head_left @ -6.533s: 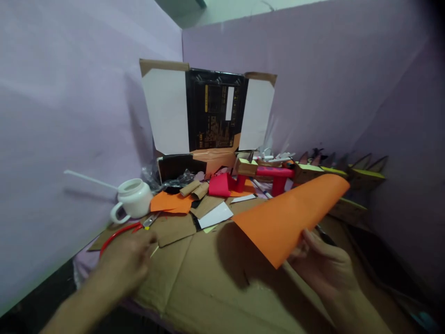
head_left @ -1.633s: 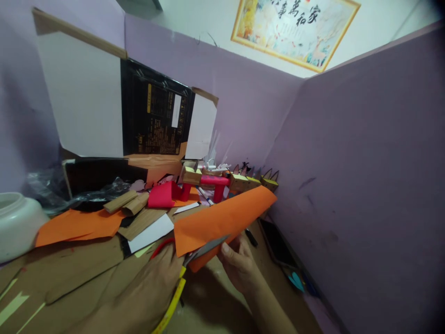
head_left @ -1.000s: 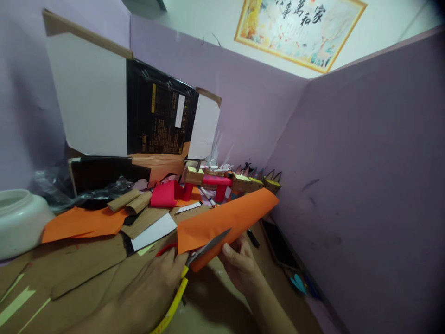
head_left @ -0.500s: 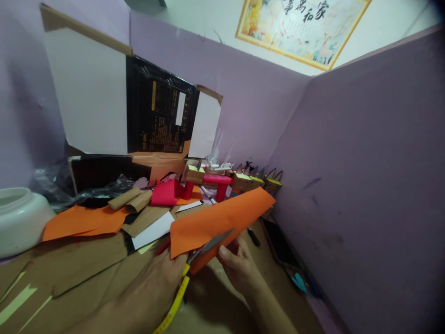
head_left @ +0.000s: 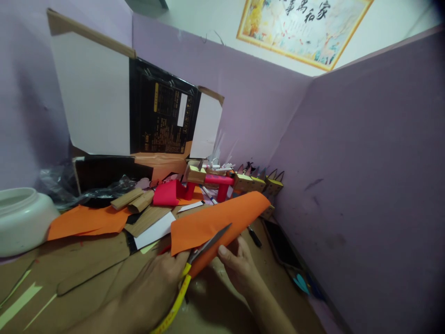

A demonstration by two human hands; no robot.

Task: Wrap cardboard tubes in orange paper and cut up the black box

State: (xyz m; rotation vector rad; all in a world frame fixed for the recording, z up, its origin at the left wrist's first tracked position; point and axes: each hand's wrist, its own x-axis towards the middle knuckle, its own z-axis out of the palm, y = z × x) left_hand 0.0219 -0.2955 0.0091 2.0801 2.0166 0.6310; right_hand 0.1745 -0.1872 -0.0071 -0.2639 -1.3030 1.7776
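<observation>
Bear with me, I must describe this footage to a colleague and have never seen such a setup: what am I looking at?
There is no machine: a person works bare-handed. The single camera is worn on the head, so you look forward and down from there. The left hand holds scissors, their blade lying against a curved sheet of orange paper. The right hand holds that sheet from its lower edge. Brown cardboard covers the surface. On it lie more paper scraps, with a white pot at the picture's left. Behind stands an opened box.
</observation>
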